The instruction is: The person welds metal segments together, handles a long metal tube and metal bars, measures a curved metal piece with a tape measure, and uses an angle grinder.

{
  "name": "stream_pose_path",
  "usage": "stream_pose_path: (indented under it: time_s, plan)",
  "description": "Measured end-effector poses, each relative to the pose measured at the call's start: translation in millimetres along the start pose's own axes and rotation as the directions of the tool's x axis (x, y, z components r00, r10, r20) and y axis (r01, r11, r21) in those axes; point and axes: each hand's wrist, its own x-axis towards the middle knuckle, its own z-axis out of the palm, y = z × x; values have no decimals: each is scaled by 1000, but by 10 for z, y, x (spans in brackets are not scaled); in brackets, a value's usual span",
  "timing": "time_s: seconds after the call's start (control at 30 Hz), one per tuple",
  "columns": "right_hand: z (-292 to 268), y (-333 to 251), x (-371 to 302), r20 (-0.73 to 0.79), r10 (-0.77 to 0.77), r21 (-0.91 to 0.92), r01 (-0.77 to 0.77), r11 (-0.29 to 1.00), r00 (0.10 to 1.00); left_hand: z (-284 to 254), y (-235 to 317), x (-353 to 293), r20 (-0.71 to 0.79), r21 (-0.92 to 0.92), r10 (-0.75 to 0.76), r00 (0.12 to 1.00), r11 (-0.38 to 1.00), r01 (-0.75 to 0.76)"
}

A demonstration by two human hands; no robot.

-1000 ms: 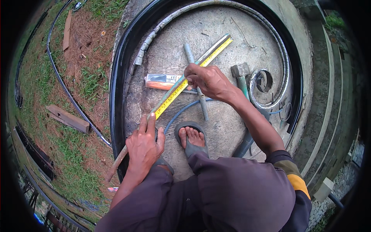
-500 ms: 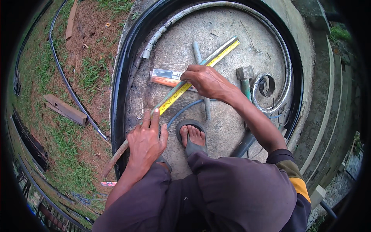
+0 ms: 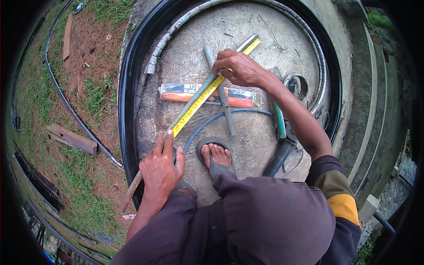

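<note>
A greenish-grey metal pipe (image 3: 194, 102) slants from lower left to upper right over the concrete, with a yellow tape measure blade (image 3: 197, 105) stretched along it. Closed around the pipe's lower part, my left hand (image 3: 160, 171) has its fingertips at the blade's near end. My right hand (image 3: 242, 68) grips the blade against the pipe farther up; its palm side is hidden. Beneath them lies a second, thinner grey pipe (image 3: 225, 108), crossing the first. A clear plastic pack with orange contents (image 3: 176, 92) rests under both pipes.
A black curved channel (image 3: 129, 92) and a segmented metal strip (image 3: 170, 33) loop around the work area. Right of my foot (image 3: 216, 154) lie a green-handled hammer (image 3: 279, 120), a dark power tool (image 3: 281, 158) and a metal coil (image 3: 301, 86). Grass (image 3: 99, 106) borders the left.
My right hand has slid a little up along the blade and pipe. The view has shifted slightly, baring more of the orange pack. My left hand keeps its hold at the lower end.
</note>
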Motion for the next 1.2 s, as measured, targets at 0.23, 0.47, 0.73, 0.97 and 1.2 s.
stream_pose_path:
  time_s: [0.23, 0.47, 0.73, 0.97, 1.2]
  plan:
    - [34, 147, -14, -14, -48, 69, 49, 996, 999, -30, 40, 30, 40, -4, -33, 999, 999, 33]
    - [-179, 467, -85, -212, 28, 54, -17, 998, 977, -43, 46, 23, 39, 9, -43, 998, 999, 43]
    - [-278, 652, -275, -213, 30, 44, -21, 999, 977, -35, 73, 36, 64, 3, -63, 996, 998, 63]
    - [9, 247, -69, -31, -94, 141, 97, 985, 995, -30, 65, 24, 58, 0, -69, 996, 998, 69]
    - [87, 187, 55, -19, -202, 169, 202, 965, 979, -23, 73, 26, 43, -8, -86, 995, 996, 86]
